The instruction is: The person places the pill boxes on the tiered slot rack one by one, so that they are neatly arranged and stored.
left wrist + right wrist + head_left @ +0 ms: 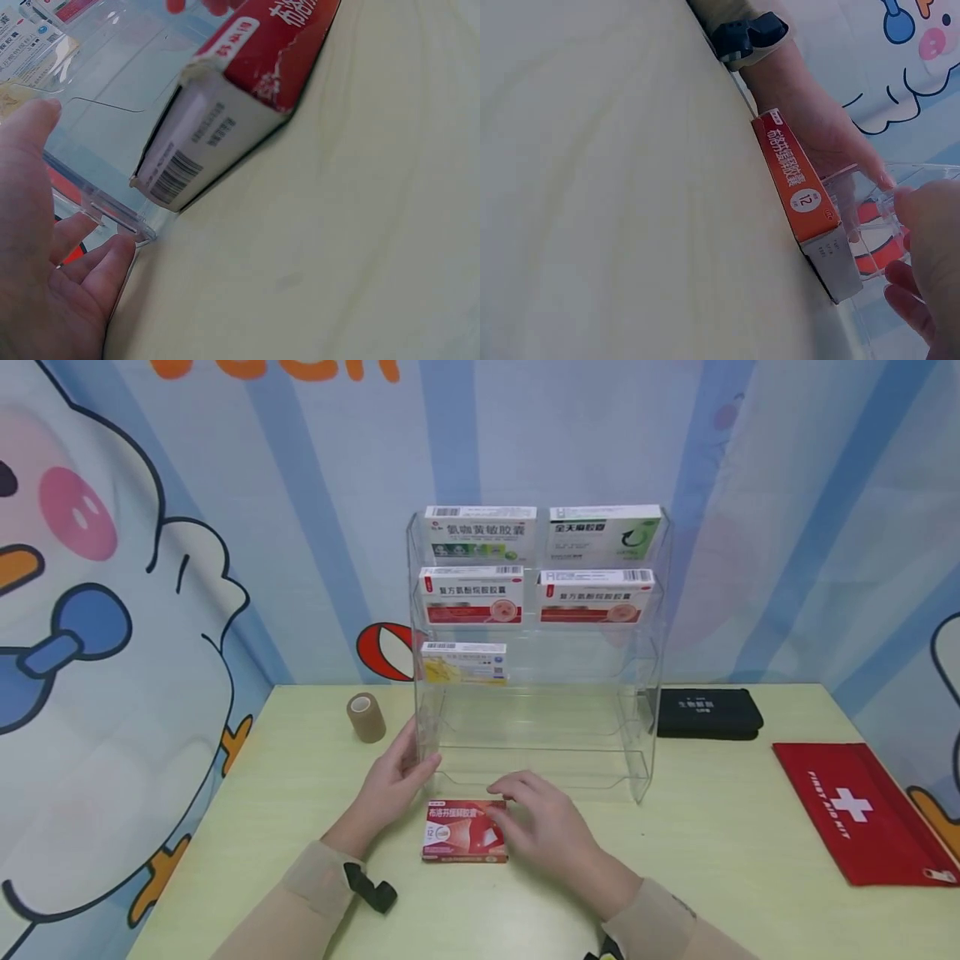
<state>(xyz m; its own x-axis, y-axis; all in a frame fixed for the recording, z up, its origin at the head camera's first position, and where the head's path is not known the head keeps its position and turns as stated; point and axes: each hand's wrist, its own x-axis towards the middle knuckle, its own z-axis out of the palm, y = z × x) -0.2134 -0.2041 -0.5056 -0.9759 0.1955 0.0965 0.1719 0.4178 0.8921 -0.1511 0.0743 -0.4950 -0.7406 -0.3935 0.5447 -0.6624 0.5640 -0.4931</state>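
A clear acrylic display rack (536, 718) stands on the table with medicine boxes on its upper tiers. My left hand (390, 781) grips its lower left side, thumb in front and fingers around the outer edge, as the left wrist view shows (45, 247). In front of the rack is a red medicine box (465, 832); its white barcoded end (191, 150) faces the left wrist camera. My right hand (551, 831) hovers beside the red box's right end, fingers loosely bent and holding nothing. In the right wrist view the box (799, 180) appears apart from the fingers.
On the third tier sits a yellow-and-white box (465, 663). A brown tape roll (367, 718) stands left of the rack. To the right lie a black zip case (708, 713) and a red first aid pouch (862, 814). A cartoon-printed cloth (337, 527) hangs behind.
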